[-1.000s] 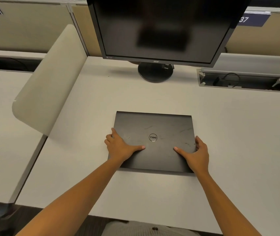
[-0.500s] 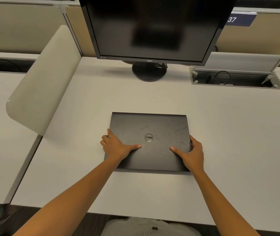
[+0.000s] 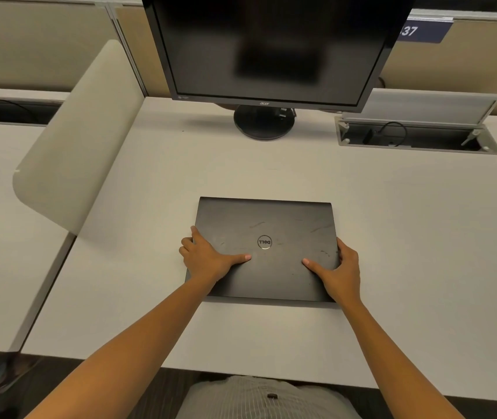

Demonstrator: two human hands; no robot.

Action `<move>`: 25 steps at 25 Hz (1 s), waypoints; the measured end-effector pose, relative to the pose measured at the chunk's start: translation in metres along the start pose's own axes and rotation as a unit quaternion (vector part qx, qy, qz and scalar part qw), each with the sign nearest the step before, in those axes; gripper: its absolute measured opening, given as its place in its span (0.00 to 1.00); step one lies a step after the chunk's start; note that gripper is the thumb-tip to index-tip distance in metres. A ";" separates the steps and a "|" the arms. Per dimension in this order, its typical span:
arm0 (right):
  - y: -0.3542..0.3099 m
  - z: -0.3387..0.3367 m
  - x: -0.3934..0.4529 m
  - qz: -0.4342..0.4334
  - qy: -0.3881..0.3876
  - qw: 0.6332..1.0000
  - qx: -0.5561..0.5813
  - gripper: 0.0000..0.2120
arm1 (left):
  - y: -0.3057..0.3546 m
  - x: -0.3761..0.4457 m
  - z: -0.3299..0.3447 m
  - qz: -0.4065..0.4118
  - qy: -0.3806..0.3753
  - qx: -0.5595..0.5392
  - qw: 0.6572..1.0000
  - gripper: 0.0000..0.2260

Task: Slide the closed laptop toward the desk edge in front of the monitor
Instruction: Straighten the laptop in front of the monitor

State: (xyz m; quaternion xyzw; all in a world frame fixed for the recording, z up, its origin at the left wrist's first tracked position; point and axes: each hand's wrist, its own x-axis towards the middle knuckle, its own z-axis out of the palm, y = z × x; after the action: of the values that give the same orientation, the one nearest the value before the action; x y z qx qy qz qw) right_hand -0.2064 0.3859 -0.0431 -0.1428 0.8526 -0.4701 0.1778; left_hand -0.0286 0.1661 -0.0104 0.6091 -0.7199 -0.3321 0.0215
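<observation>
One closed black laptop [image 3: 266,249] lies flat on the pale table [image 3: 407,237], lid up, its round logo facing the camera upside down. It sits in the middle of the table's width, straight out from the single dark monitor [image 3: 271,46] whose round base stands near the far edge; bare table lies between laptop and base, and another strip of bare table separates the laptop from the near edge.

Two hands work it, one per side. The left hand [image 3: 207,258] covers the laptop's left edge near its near-left corner: thumb stretched flat across the lid toward the logo, fingers curled down over the side. The right hand [image 3: 339,270] mirrors this at the right edge near the near-right corner, thumb on the lid, fingers wrapped round the side. Each grip is thus clasped on the laptop's edge, the machine lying between the two.

One open cable box [image 3: 419,134] is sunk in the table toward the far-right corner, and one curved divider panel [image 3: 68,146] rises along the left edge.
</observation>
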 end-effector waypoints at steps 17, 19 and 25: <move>0.004 -0.004 0.003 -0.024 -0.011 1.000 0.000 0.45 | -0.007 -0.007 0.006 0.015 0.023 -0.044 0.999 0.68; 0.003 -0.004 0.003 -0.024 -0.013 1.000 0.001 0.44 | -0.009 -0.008 0.007 0.022 0.032 -0.044 0.998 0.68; 0.002 -0.004 0.003 -0.025 -0.016 1.000 -0.007 0.43 | -0.011 -0.006 0.009 0.025 0.034 -0.043 0.998 0.69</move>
State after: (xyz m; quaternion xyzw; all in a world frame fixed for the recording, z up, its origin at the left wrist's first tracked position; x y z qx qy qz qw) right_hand -0.2108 0.3890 -0.0429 -0.1729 0.8489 -0.4665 0.1783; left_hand -0.0215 0.1753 -0.0201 0.6003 -0.7188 -0.3414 0.0800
